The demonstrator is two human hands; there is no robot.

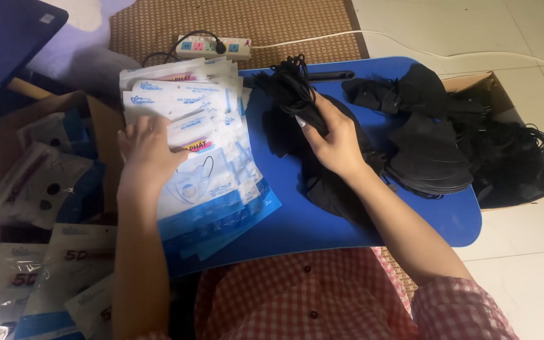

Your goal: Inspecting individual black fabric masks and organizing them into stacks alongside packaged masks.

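A blue lap table (322, 220) sits across the person's knees, over a woven brown mat (234, 22) and pale floor tiles (524, 252). A white power strip (214, 47) lies on the mat just past the table's far edge. A cardboard box (492, 88) full of black masks stands to the right of the table, and another box (51, 145) with filled packets stands to the left.

The left hand (148, 154) lies flat with the fingers spread on a fanned stack of white and blue packets (212, 157), which covers the left part of the table. The hand rests near the stack's left edge, pressing down rather than pinching. The packets' long axis runs from the far left toward the near right, and their blue bottoms point toward the person.

The right hand (332, 138) closes around a bunch of black masks (294, 97) in the middle of the table, fingers curled over it and the thumb side hidden. The bunch sticks out beyond the fingertips, away from the person, with loose ear loops at its far end. Its long axis runs roughly near to far. A second pile of black masks (429, 157) lies on the table just to the right of that hand.
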